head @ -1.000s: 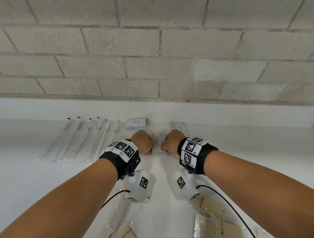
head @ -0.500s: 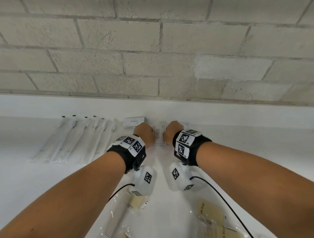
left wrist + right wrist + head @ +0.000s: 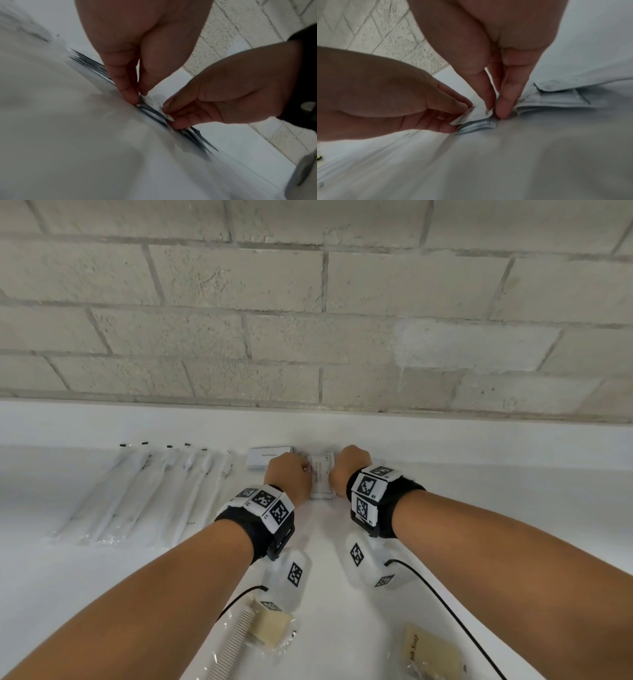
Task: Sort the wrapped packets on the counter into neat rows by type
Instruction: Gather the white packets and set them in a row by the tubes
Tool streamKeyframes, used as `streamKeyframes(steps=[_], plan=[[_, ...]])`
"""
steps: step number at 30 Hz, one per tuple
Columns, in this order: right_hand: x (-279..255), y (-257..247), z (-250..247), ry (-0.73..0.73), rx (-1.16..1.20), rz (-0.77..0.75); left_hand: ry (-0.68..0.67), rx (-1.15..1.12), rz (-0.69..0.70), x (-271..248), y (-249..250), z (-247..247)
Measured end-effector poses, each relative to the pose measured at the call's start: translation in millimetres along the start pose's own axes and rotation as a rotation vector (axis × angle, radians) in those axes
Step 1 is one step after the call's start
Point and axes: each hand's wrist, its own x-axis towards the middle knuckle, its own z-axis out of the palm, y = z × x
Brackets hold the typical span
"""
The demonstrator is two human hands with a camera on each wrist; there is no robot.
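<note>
A small stack of white printed sachets (image 3: 322,478) lies at the back of the white counter (image 3: 329,559), between my two hands. My left hand (image 3: 289,474) pinches its left edge; the left wrist view shows thumb and forefinger (image 3: 130,94) closed on the stack (image 3: 154,113). My right hand (image 3: 347,470) pinches the right edge, its fingertips (image 3: 502,108) pressed down beside the stack (image 3: 477,122). A white toothpaste box (image 3: 270,457) stands just left of the left hand. A second sachet pile (image 3: 553,100) lies right of the right hand.
A row of several clear-wrapped toothbrush packets (image 3: 147,494) lies at the back left. Near the front edge lie a wrapped comb packet (image 3: 253,635) and a soap packet (image 3: 431,655). A pale block wall (image 3: 308,320) rises behind the counter's raised back ledge.
Both hands have slid the sachet stack away from me toward the back ledge, so it now lies level with the toothpaste box. The grip on it is unchanged.
</note>
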Motion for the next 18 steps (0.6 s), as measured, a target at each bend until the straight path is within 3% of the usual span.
streamKeyframes(steps=[8, 13, 18], plan=[[-19.3, 6.3, -1.3, -0.052, 0.03, -0.084, -0.045, -0.237, -0.047, -11.2, -9.0, -3.1], [-23.5, 7.2, 8.8, -0.052, -0.074, -0.126, -0.086, -0.25, -0.026, -18.9, -11.9, -0.1], [-18.4, 5.8, 10.1, -0.028, -0.076, -0.168, -0.025, -0.21, 0.006, -16.6, -10.5, 2.5]])
